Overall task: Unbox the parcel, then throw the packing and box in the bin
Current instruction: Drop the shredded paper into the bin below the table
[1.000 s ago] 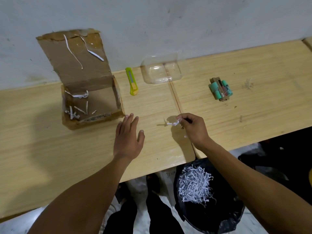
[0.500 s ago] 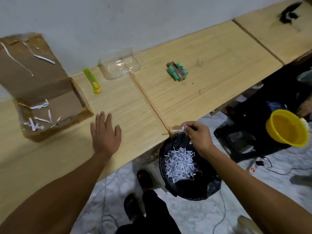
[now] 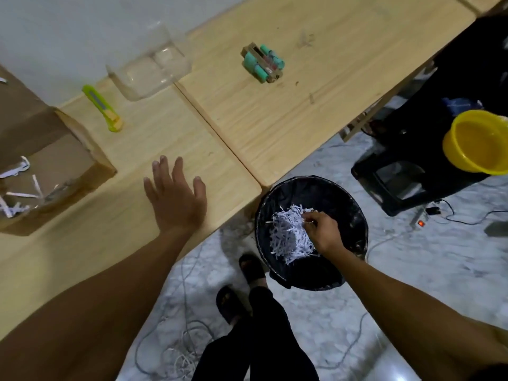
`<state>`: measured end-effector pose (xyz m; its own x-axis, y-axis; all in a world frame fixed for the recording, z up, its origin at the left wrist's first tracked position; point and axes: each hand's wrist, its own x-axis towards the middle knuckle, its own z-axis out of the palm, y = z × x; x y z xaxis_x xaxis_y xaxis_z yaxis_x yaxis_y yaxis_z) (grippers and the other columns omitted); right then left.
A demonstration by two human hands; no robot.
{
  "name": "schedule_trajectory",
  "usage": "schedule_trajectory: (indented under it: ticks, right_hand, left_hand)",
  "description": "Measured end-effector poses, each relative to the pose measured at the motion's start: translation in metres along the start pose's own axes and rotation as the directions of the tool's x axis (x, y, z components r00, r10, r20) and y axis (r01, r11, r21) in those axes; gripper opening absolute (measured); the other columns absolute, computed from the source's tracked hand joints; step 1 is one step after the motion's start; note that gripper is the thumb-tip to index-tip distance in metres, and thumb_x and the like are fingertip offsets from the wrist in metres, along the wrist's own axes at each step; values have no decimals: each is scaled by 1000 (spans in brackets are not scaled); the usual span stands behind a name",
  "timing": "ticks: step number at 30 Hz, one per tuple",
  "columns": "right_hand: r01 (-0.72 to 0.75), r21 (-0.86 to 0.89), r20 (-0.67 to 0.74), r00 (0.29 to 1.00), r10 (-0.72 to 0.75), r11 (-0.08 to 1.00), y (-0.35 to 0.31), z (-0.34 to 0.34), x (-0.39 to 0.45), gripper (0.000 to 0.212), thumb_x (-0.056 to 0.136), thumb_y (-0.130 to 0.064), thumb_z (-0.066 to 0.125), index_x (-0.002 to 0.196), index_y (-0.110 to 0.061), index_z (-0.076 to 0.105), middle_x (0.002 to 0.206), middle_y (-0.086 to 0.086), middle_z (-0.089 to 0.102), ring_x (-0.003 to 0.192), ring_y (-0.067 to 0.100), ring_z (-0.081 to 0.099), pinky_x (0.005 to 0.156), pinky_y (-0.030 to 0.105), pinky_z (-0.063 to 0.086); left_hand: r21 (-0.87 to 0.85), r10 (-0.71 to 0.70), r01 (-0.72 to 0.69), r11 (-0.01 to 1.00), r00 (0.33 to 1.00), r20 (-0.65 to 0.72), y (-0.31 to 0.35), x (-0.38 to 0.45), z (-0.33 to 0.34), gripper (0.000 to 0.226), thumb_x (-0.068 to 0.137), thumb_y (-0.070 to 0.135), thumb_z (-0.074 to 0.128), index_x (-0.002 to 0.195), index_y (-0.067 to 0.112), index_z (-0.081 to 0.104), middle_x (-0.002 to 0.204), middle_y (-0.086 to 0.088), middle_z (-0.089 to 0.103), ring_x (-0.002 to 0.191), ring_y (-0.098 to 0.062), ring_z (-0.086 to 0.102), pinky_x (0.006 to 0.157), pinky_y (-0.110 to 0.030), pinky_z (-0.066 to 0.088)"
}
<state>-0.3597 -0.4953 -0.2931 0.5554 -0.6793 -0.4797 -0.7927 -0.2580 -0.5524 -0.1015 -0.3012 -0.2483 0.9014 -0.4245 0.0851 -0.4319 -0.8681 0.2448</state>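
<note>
The right hand hangs over the bin, fingertips pinched; whether a shred is still between them I cannot tell; a light strip could drift onto the floor. The left hand rests flat and spread on the worktop, empty; the box, shreds inside, sits just beside it.

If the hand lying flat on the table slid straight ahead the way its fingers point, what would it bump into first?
Probably the clear plastic tray by the wall. The left hand points up the wooden table, with bare wood ahead; the green utility knife lies off to its left. Depth is hard to judge.
</note>
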Motion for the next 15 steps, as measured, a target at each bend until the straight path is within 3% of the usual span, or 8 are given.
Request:
schedule_trajectory:
  ticks: [3,7,15]
  right_hand:
    - [-55,17,41,998,54,998,6,10,2,31,94,-18,60,124,-8,64,129,15,62,113,31,61,93,32,47]
    - [-84,19,49,995,83,996,8,15,2,31,96,-15,56,125,-8,63,128,17,62,112,33,62,93,35,49]
    - [7,23,10,1000,-7,1000,-15,-1,-6,31,98,-21,52,125,-11,63,126,15,64,116,30,59,96,38,49]
  left_hand:
    - [-6,-17,17,1000,1000,16,0,1,1,60,90,40,43,144,18,34,156,-12,28,148,-29,17,119,-53,12]
    - [-17,-8,9,1000,1000,26,-1,2,0,61,89,42,38,145,17,34,157,-12,27,148,-29,17,119,-53,12]
    - [-64,-23,25,998,999,27,3,-2,-4,58,92,37,48,146,17,36,157,-14,27,149,-29,16,120,-54,12]
